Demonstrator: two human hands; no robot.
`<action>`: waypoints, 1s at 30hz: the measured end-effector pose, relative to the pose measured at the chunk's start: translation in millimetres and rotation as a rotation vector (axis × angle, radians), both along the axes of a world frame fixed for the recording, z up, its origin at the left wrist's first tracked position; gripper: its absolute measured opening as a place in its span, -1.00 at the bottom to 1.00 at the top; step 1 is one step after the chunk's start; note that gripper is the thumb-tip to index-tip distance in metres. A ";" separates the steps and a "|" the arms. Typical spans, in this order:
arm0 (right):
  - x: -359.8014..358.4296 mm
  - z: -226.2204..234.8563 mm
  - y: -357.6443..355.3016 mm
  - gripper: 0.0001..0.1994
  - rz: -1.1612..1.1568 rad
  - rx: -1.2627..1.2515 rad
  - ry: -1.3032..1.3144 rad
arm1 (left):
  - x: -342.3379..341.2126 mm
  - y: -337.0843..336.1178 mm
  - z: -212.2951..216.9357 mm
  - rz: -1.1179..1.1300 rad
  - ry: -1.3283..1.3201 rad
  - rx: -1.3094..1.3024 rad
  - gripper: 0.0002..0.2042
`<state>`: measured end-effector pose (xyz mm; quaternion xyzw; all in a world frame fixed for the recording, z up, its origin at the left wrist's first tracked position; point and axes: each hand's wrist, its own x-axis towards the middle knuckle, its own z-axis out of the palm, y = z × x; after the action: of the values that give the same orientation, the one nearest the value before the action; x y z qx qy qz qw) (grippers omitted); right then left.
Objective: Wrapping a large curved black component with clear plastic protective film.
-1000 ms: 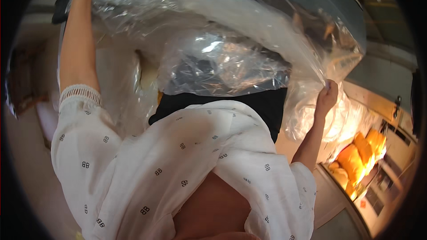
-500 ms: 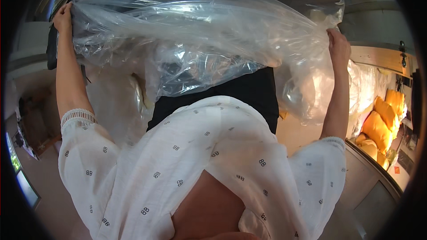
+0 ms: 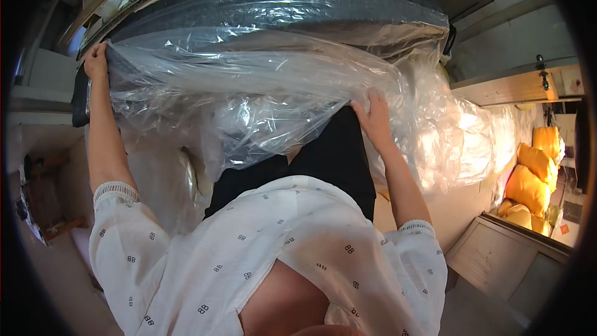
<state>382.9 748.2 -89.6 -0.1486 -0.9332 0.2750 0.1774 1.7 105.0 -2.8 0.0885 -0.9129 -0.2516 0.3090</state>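
While the white patterned blouse (image 3: 273, 255) fills the near foreground, both bare forearms reach up and away from it into a big sheet of clear plastic wrap (image 3: 261, 81). The right hand (image 3: 375, 118) lies nearer, its fingers (image 3: 373, 96) spread almost flat and pressed against the plastic, resting on it rather than pinching it, with a black cushion-like block (image 3: 336, 155) just beside and below the palm. The left hand (image 3: 96, 61) is raised farther out, its fingers curled shut around a bunched edge of the same plastic, which stretches taut from that grip across to the right hand. Beyond the fingertips the sheet drapes over a large dark mattress-like slab (image 3: 280, 0). More crumpled clear plastic (image 3: 454, 143) billows just past the right hand's fingers. Well beyond that, yellow cushions (image 3: 528, 180) sit near a pale wooden cabinet (image 3: 497, 261).
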 end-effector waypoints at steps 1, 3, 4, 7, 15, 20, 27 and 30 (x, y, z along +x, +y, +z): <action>-6.7 12.1 8.2 -0.73 0.146 0.096 -0.039 | 5.1 2.4 2.8 0.016 -0.006 -0.011 -0.64; -15.3 41.8 10.3 -0.80 0.463 0.035 0.015 | 6.3 -1.8 1.3 0.029 -0.017 -0.020 -0.64; -15.4 66.3 6.3 -0.81 0.500 -0.381 -0.075 | 3.6 -1.6 3.0 0.031 -0.015 -0.019 -0.64; -1.5 146.7 16.8 -0.76 0.396 -1.489 -0.206 | 2.4 1.2 1.6 0.085 -0.015 -0.028 -0.62; -41.9 95.0 -32.8 -0.79 0.561 -0.836 -0.231 | -7.0 3.4 7.0 0.037 0.018 0.012 -0.61; -66.6 31.9 -25.3 -0.80 0.292 0.039 -0.003 | -0.2 14.5 4.8 -0.005 0.037 0.074 -0.63; 3.0 124.6 39.8 -0.69 0.260 -1.625 0.232 | 1.5 -4.5 3.9 -0.102 0.041 0.099 -0.62; 0.1 27.6 143.8 -0.66 0.403 -0.385 0.363 | -6.5 16.9 7.8 -0.133 0.023 0.098 -0.63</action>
<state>382.9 891.9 -62.0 0.0597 -0.8280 0.4977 0.2512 -4.8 121.8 5.0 0.0401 -0.8998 -0.3169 0.2973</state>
